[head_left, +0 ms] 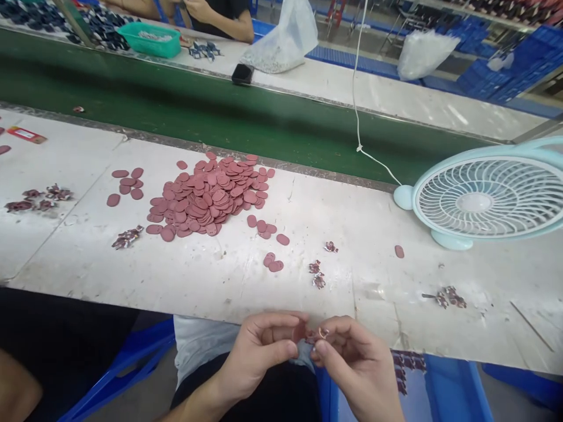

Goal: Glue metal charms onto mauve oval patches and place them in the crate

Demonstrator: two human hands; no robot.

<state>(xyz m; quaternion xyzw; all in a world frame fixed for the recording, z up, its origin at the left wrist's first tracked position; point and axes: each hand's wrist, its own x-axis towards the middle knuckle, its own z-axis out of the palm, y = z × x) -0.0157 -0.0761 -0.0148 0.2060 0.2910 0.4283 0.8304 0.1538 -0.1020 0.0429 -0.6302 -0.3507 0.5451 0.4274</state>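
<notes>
- Head view: left hand (259, 354) pinches a reddish oval piece (299, 331) at the table's near edge; right hand (352, 357) grips a small glossy part (323, 333) just beside it
- oval pile (211, 196) lies far left; blue tray (457, 381) sits near right
- light fingertip pinch looks best; steady both wrists, keep thumbs off the faces

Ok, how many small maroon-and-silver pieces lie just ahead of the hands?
3: a back piece, farthest right, a middle piece and a front piece, the last two close together. Overlap could hide another.
</notes>
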